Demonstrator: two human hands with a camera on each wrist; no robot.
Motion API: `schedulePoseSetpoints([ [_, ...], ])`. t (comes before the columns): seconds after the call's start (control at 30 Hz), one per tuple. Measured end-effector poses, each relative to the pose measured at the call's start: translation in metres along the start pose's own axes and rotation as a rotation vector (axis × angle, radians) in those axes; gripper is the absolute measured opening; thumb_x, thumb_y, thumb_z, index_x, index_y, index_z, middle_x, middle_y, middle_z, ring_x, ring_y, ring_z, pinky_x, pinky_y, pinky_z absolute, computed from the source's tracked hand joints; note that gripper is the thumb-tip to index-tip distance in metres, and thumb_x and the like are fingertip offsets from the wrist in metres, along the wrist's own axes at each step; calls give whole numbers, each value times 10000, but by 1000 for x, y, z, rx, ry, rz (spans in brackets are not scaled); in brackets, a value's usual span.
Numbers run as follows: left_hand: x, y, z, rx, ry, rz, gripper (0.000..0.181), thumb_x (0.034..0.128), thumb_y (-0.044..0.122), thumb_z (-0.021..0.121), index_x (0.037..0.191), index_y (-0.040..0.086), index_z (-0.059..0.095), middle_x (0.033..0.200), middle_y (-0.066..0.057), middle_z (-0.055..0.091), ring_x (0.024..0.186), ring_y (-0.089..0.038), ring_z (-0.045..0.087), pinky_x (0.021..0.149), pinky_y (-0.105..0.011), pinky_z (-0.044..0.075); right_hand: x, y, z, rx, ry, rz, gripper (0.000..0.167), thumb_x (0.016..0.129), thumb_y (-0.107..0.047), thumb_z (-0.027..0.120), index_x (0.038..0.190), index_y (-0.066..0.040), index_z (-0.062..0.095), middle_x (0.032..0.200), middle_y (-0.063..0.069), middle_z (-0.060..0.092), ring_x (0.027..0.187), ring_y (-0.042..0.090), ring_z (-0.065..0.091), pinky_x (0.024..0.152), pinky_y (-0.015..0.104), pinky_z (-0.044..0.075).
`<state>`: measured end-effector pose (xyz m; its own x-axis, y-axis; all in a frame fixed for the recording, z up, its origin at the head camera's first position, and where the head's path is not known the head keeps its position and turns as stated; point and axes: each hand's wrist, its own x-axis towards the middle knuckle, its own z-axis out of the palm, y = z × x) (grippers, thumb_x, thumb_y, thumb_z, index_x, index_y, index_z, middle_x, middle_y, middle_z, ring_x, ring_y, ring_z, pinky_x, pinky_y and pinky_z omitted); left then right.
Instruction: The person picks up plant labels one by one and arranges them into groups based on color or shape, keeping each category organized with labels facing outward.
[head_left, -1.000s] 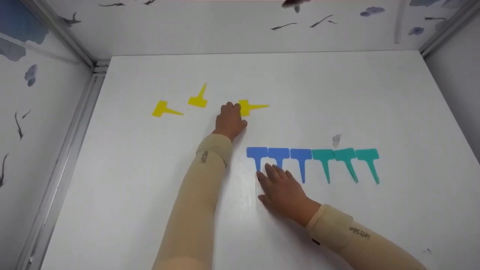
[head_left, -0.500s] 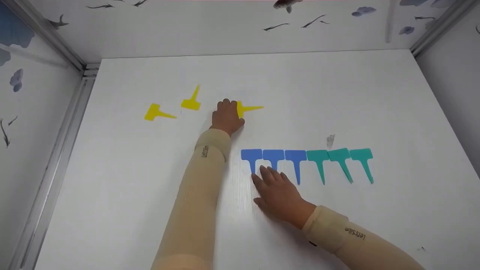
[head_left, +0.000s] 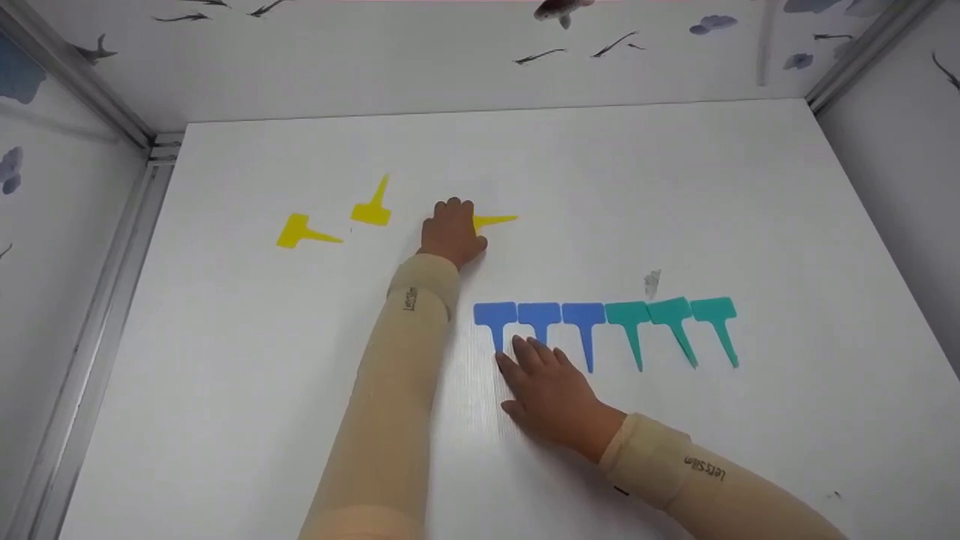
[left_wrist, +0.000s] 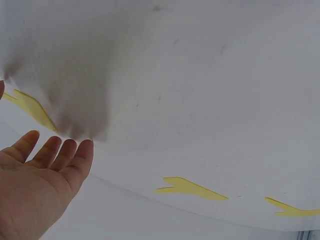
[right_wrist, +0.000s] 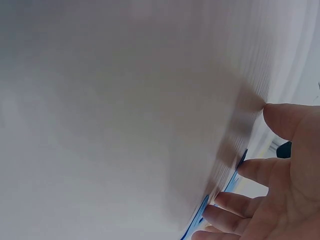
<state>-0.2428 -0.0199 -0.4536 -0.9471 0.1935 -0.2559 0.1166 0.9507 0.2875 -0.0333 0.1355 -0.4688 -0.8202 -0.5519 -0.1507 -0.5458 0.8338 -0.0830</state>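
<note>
Yellow tag [head_left: 495, 220] lies partly under the left hand [head_left: 450, 231], whose fingers are loosely extended, not gripping.
Uneven pressure could skid it; a shift of the right hand [head_left: 553, 395], fingers spread, could skew the blue tags [head_left: 539, 313] beside it. Room runs rightward of the yellow one; the table's [head_left: 675, 172] far edge is well apart.

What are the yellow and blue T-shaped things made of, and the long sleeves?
The yellow T-shaped pieces and blue T-shaped pieces look like thin plastic: flat, evenly coloured, with clean edges, fairly matte. The sleeves seem soft, perhaps stretchy cloth with a dull finish, since they hug the arms. I can't tell which fibre.
</note>
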Motion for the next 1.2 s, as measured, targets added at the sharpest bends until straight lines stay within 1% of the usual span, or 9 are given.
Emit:
schedulePoseSetpoints([
  [0.1, -1, 1, -1, 8, -5, 10, 537, 917, 270, 580, 1391, 55, 446, 1328, -109, 485, 1207, -266, 430, 1021, -449, 404, -1, -1, 0, 5, 12, -7, 594, 913, -398, 622, 1401, -86, 487, 1411, 189, 468, 1274, 382, 469, 981, 548, 437],
  [0.2, 0, 2, -1, 36, 2, 7, 516, 926, 268, 572, 1382, 56, 457, 1330, -111, 491, 1211, -268, 435, 1000, -445, 424, -1, -1, 0, 11, 21, -14, 591, 910, -390, 627, 1395, -79, 493, 1407, 193, 470, 1273, 379, 470, 981, 548, 437],
  [0.47, -1, 3, -1, 89, 30, -6, 371, 951, 185, 536, 1292, 40, 530, 1270, -123, 501, 1156, -261, 461, 945, -418, 469, -1, -3, 0, 6, 2, -8, 597, 918, -397, 613, 1411, -88, 479, 1425, 186, 458, 1291, 370, 456, 995, 536, 429],
  [0.6, -1, -2, 2, 117, 41, -13, 348, 959, 164, 513, 1282, 36, 532, 1261, -128, 493, 1158, -261, 462, 932, -410, 482, -2, -3, 0, 15, 2, -10, 597, 922, -394, 608, 1416, -88, 474, 1428, 188, 457, 1293, 375, 456, 996, 539, 427],
  [0.77, -1, -9, 4, 129, 27, -19, 360, 972, 157, 493, 1307, 24, 501, 1280, -151, 462, 1176, -267, 443, 947, -389, 479, -2, -2, 0, 12, 14, -18, 588, 929, -392, 600, 1412, -81, 476, 1418, 194, 466, 1284, 378, 466, 991, 533, 435],
  [0.97, -4, -17, 4, 96, 29, -28, 356, 962, 126, 514, 1298, 7, 507, 1273, -171, 459, 1160, -277, 439, 958, -382, 470, -2, -1, -1, 33, 2, -3, 581, 931, -386, 599, 1410, -81, 478, 1427, 192, 458, 1300, 379, 449, 1002, 537, 423],
  [1.2, -12, -26, 1, 85, 37, -30, 373, 940, 95, 548, 1298, -7, 516, 1276, -187, 469, 1153, -292, 449, 948, -386, 478, -1, -1, -1, 34, -42, 31, 604, 932, -402, 590, 1438, -104, 449, 1457, 178, 430, 1334, 365, 413, 1025, 534, 402],
])
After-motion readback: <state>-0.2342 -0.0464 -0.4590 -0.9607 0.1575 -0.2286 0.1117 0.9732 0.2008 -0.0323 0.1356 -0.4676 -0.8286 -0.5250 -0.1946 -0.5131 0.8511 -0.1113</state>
